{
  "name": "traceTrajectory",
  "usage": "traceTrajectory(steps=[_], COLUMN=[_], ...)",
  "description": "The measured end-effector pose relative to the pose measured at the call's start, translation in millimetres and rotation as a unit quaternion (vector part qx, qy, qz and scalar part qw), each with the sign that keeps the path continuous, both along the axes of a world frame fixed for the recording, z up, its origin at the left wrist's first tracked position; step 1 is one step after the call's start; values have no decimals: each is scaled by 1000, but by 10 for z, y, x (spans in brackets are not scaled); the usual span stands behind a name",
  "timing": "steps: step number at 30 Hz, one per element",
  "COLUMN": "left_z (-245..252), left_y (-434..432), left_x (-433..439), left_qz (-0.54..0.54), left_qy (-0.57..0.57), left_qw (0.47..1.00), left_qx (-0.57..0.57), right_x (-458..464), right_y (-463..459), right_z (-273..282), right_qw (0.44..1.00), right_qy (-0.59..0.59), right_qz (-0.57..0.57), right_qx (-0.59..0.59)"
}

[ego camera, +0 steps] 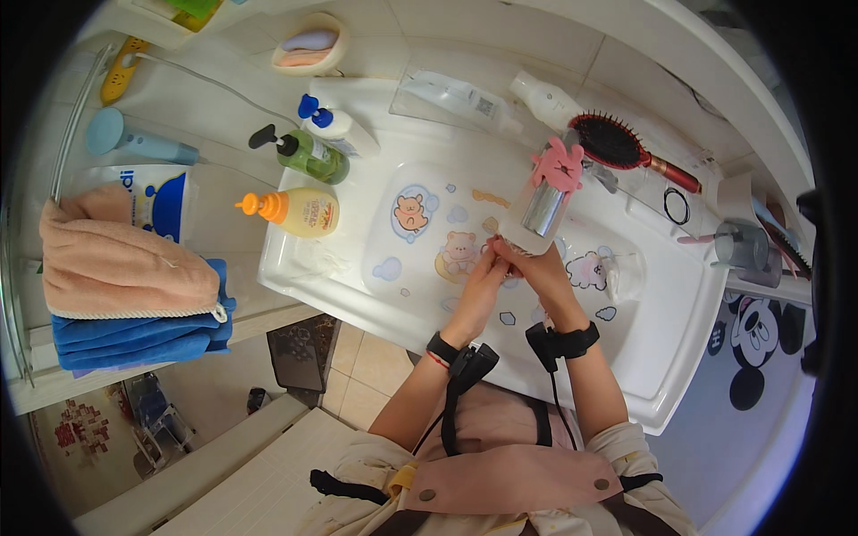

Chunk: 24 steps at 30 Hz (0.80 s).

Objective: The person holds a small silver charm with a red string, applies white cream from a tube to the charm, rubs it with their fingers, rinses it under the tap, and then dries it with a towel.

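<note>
My left hand [484, 280] and my right hand [540, 269] meet over a white ceramic washbasin [415, 137]. Their fingers touch, partly hidden beneath the end of a chrome faucet [541, 210] with a pink animal-shaped cover [560, 167]. Whether anything sits between my palms cannot be seen. Around the hands, the basin floor carries cartoon stickers, among them an orange bear [411, 213] and a yellowish bear [460, 253]. To the right of my right hand is a crumpled translucent piece [625, 278].
On the basin's left rim stand a yellow pump bottle [307, 212], a green pump bottle [314, 157] and a white one with a blue pump [343, 132]. A red hairbrush [613, 142] lies at the back right. Peach [127, 258] and blue towels [141, 342] hang left.
</note>
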<state>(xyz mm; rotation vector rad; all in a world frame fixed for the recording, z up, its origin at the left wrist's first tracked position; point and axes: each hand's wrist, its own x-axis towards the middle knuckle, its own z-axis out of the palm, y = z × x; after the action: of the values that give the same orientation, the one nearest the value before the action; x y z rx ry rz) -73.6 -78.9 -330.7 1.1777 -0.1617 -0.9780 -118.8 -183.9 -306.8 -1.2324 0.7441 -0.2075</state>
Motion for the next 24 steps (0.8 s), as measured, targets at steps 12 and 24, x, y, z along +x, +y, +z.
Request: traceTrajectory(steps=[12,24], left_z=[-58,162], left_y=[-311,-30], left_x=[150,268], left_qz=[-56,-156], left_qy=[101,0], left_qw=[991,988], left_qx=[-75,12], right_x=[-463,-468], right_y=[-847,-1309], right_z=[-489,-738], right_qw=[940,915], right_qy=[37,54], right_qz=[-238,-227], right_qx=[-243,-330])
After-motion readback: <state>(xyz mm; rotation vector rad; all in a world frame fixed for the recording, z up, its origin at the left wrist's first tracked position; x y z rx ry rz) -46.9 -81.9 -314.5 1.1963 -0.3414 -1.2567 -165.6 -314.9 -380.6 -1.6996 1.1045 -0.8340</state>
